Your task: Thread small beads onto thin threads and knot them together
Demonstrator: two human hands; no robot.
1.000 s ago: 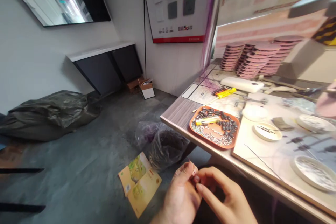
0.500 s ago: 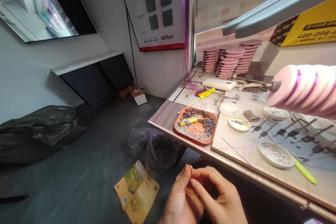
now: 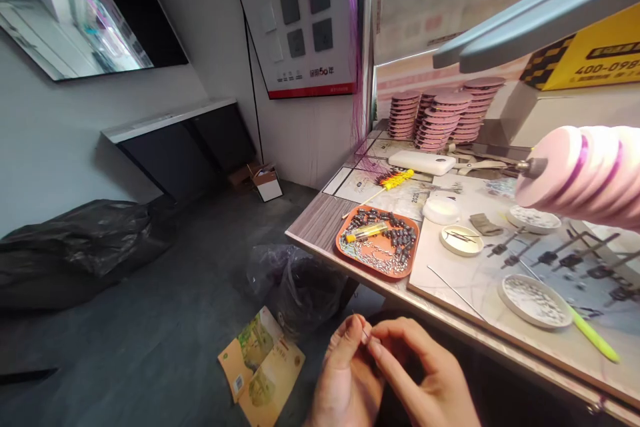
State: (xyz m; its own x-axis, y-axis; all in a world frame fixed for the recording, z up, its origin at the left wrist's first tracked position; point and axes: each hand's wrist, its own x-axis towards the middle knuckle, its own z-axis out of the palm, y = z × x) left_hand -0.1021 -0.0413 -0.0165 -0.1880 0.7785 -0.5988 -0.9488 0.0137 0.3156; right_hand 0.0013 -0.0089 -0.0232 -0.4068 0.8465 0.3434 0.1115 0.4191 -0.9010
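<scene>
My left hand [image 3: 345, 373] is closed in a pinch, thumb against forefinger, in front of the table edge. Facing it, my right hand [image 3: 425, 370] pinches with thumb and forefinger too, its tips almost touching the left ones. A thin dark needle-like piece [image 3: 365, 332] runs between the two pinches; its exact kind is too small to tell. Nearest on the table is an orange tray [image 3: 341, 250] with dark cylindrical pieces, small silvery pieces and a yellow-capped clear tube [image 3: 367, 231]. A thin metal rod [image 3: 456, 292] lies on the board just beyond my right hand.
White dishes hold small pieces [image 3: 535, 301] and dark slivers [image 3: 461, 239]. A lime-green-handled tool [image 3: 595, 337] lies at right. Pink discs [image 3: 435, 121] are stacked behind; a pink roll [image 3: 565, 167] juts in. A plastic-lined bin [image 3: 305, 287] and flattened carton [image 3: 265, 367] are on the floor.
My fingertips have parted slightly, and more of the thin dark piece shows between them. The view has shifted a little, so the table things appear further right.
</scene>
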